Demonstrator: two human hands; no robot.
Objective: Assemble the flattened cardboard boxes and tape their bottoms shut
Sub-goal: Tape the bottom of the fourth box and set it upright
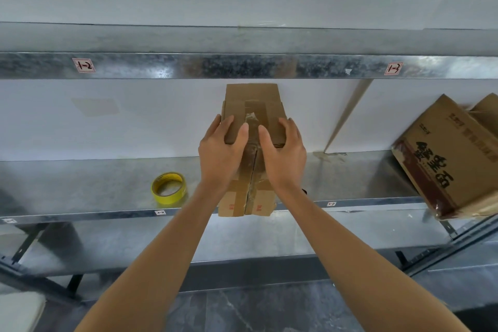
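Hands on the work: left hand (223, 148) and right hand (283, 152) both gripping the small cardboard box (234, 113), fingers curled over its far sides, thumbs laid on the upper face either side of the taped seam (252, 120). Box resting on the metal shelf (94, 183), near end poking just past the front lip.

Probably the smoothing-down stage, judging by the grip. Advice for doing it well:
- Keep the two flaps butted tight, with no gap under the tape.
- Run both thumbs along the whole seam, pressing outward from the middle, with extra care over the crinkled patch near the far end.
- Hold the box square and bear down into the shelf, not toward the lip, to prevent a slide off the edge.
- Check the tape ends down the side walls and rub them flat.
- Reach for the yellow tape roll (170, 198), lying flat on the shelf near the box's left side, only for a lifting strip.

Writing in view: handwritten tags "1-2" (84, 65) and "1-3" (393, 68) on the upper shelf edge; a small "2-2" tag (161, 212) on the lower lip. Red stamps on the box's near end, too small to read. Large dark Chinese characters, seemingly "蟹皇面", turned sideways on the big printed carton (442, 143) well apart at the right.
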